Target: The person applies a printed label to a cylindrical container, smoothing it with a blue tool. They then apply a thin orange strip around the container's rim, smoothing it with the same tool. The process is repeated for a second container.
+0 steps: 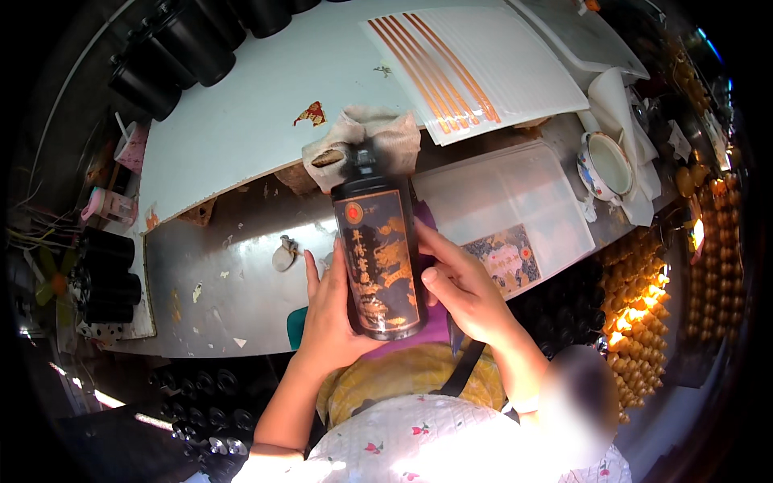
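A black bottle [377, 258] with a narrow neck is tilted toward me, its base near my lap. On its front is a dark rectangular label with gold and orange print and a red round emblem. My left hand [334, 318] cups its lower left side, with one finger stretched away from it. Along the right side, my right hand [463, 290] holds the bottle, thumb near the label's edge. Behind the bottle's neck lies a crumpled whitish cloth [378, 129]. To the right, a similar dark printed label [506, 262] lies on a clear plastic sheet [555, 189].
Several black bottles [193, 40] stand at the far left, with more [109, 274] at left. A white board [241, 137] carries a sheet with orange strips [435, 68]. An enamel bowl [605, 165] sits at right. A small pale lump [284, 253] lies on the metal tabletop [217, 266].
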The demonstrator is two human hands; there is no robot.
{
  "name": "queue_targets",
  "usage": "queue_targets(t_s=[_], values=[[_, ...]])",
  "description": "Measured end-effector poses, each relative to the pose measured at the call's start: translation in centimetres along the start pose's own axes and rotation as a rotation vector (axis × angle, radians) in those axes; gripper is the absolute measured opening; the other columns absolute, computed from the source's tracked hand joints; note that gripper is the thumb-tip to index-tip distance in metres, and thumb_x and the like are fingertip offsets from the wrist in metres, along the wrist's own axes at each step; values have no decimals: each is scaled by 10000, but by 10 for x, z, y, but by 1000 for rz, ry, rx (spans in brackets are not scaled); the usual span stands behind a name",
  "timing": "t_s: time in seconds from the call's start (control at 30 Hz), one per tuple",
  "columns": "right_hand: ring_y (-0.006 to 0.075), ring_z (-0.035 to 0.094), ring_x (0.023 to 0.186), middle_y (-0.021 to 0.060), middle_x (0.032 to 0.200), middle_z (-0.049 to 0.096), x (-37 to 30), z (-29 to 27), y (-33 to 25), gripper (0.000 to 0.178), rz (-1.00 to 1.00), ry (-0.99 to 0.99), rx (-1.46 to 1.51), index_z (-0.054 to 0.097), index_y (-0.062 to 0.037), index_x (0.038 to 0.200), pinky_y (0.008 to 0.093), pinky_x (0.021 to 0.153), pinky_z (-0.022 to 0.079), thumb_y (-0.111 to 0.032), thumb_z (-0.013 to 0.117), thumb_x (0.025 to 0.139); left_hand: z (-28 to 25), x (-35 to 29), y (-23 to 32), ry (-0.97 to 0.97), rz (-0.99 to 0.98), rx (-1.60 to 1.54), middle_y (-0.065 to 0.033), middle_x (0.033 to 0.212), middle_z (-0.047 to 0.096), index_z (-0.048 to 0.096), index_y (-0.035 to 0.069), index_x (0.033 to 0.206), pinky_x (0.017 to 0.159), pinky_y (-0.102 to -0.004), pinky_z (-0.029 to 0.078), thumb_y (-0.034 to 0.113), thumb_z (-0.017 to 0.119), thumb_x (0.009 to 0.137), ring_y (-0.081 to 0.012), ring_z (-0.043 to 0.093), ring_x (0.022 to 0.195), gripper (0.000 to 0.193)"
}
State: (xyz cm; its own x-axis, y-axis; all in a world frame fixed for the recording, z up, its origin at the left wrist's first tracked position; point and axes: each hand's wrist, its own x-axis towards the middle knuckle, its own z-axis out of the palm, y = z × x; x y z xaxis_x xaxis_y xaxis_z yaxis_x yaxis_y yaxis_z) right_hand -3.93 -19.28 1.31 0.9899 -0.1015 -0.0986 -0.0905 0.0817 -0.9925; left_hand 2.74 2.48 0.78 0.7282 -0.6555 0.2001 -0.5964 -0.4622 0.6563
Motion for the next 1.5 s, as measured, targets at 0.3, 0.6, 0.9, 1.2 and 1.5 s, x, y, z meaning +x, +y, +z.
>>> queue_targets(t_s=[0.3, 0.6, 0.9, 1.2, 1.5], values=[[97, 562, 753, 71, 1077, 700, -3, -4, -11, 572, 34, -115, -147, 354, -57, 1575, 261, 711, 479, -252, 519, 1063, 3, -3, 6, 80, 2, -114, -203, 1489, 492, 63, 11, 1622, 1215, -653, 32, 472, 937, 635, -428, 457, 1391, 1397], [83, 546, 726, 144, 1067, 695, -11, -9, 4, 757, -40, -123, -191, 311, -21, 1585, 240, 685, 467, -219, 700, 967, 8, -19, -10, 29, 13, -318, -251, 1656, 219, 62, -57, 1605, 1249, -545, -19, 674, 395, 987, -407, 189, 1545, 1013], [49, 512, 687, 231, 1391, 580, -11, -7, 7, 869, -61, -136, -32, 191, -78, 1630, 223, 641, 462, -148, 717, 942, 16, -23, -10, 108, -74, -480, -249, 1588, 336, 156, 45, 1635, 1201, -449, 242, 418, 333, 1082, -392, 370, 1437, 691], [78, 510, 704, 126, 1310, 579, -9, -4, 7, 845, -189, -101, -261, 169, -161, 1650, 228, 647, 447, -226, 676, 976, 11, 7, -16, 202, 69, -404, -230, 1491, 450, 306, 82, 1607, 1166, -427, 299, 333, 420, 1072, -391, 443, 1359, 602], [98, 506, 720, 60, 1098, 586, -12, -1, 0, 865, -139, -97, -343, 220, -148, 1642, 244, 678, 436, -215, 715, 935, 19, 13, -18, 267, 40, -457, -254, 1516, 427, 273, 98, 1620, 1161, -437, 315, 391, 386, 1076, -417, 429, 1389, 628]])
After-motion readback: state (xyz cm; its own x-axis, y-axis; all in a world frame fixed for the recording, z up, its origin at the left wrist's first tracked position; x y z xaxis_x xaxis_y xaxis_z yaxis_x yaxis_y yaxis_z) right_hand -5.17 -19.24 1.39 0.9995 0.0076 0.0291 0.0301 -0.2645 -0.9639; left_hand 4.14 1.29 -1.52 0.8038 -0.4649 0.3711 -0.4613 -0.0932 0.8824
